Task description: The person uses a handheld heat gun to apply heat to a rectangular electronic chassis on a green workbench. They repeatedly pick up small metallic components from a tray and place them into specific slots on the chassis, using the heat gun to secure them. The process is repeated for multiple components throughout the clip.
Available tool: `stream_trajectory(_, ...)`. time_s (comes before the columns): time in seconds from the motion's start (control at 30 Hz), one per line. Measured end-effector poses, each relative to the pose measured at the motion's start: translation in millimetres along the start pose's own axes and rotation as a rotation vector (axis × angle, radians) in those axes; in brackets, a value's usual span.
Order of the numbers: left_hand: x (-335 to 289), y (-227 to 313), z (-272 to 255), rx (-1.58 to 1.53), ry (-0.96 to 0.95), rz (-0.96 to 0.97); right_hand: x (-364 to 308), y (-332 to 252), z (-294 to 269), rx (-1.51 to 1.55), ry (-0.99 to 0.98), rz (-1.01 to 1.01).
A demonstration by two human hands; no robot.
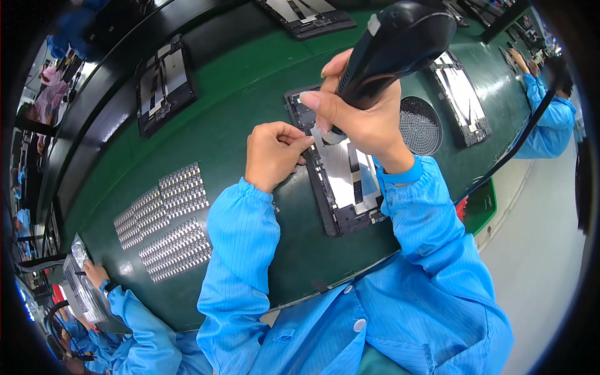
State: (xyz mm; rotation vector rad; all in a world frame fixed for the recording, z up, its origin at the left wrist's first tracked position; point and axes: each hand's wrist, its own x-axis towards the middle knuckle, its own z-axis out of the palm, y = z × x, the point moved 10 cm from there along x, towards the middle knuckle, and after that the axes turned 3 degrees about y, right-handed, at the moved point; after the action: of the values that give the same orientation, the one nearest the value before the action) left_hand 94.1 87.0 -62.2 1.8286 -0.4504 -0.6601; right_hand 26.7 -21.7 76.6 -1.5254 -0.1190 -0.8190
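My right hand (365, 119) is wrapped round a black electric screwdriver (400, 44), whose tip points down at an opened tablet (330, 181). The tablet lies face down in front of me, its silver inner plate and dark frame showing. At its left edge my left hand (273, 150) has thumb and forefinger pinched together by the frame; what they hold, if anything, is too small to make out. Just right of the tablet stands a round black dish (421, 125) with a pale grid of small pieces. The palm of my right hand partly covers the tablet's upper part.
Sheets of small circuit boards (175, 222) lie on the green table (244, 75) to the left. More opened tablets rest at the far left (164, 87), the back (306, 15) and the right (460, 100). Co-workers in blue sleeves (147, 331) sit on both sides. A green bin (484, 209) stands below the table's right edge.
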Motion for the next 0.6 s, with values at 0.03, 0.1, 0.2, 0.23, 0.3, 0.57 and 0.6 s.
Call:
stream_trajectory(0.03, -0.4, -0.4, -0.9, -0.021, 0.006, -0.006, 1.5, 0.0, 4.4, 0.009, -0.012, -0.005)
stream_trajectory(0.1, 0.2, 0.3, -2.2, -0.041, 0.010, -0.013, 4.2, 2.5, 12.2, 0.025, -0.029, 0.010)
stream_trajectory(0.2, -0.1, -0.3, -2.7, -0.036, 0.010, -0.024, 3.2, 12.9, 20.2, 0.043, -0.043, 0.069)
stream_trajectory(0.23, -0.3, 0.5, -3.5, -0.030, 0.011, -0.021, 2.7, 15.4, 21.8, 0.045, -0.045, 0.077)
stream_trajectory(0.3, 0.1, 0.2, -3.5, -0.022, 0.010, -0.021, 1.6, 19.1, 22.7, 0.043, -0.046, 0.080)
stream_trajectory(0.57, 0.6, -2.3, -4.1, -0.030, 0.006, -0.021, 1.7, 21.6, 21.9, 0.055, -0.042, 0.085)
stream_trajectory(0.6, 0.4, -2.4, -4.2, -0.027, 0.008, -0.026, 1.4, 20.9, 22.3, 0.052, -0.048, 0.073)
